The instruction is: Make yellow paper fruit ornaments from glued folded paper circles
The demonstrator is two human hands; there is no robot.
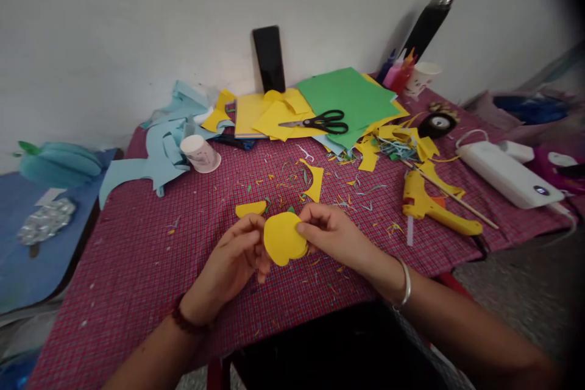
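Observation:
A rounded yellow paper cutout, with more than one layer showing at its lower right edge, is held just above the table. My right hand pinches its right edge, thumb in front. At the left edge, my left hand holds it lightly with curved fingers; some fingertips are partly hidden behind the paper. Just beyond my hands lie a yellow paper offcut and a curved yellow scrap. Black-handled scissors rest on yellow sheets farther back.
A yellow glue gun and a thin wooden stick lie at right, near a white power box. A paper cup stands beside blue paper scraps. Behind are green sheets and a phone against the wall.

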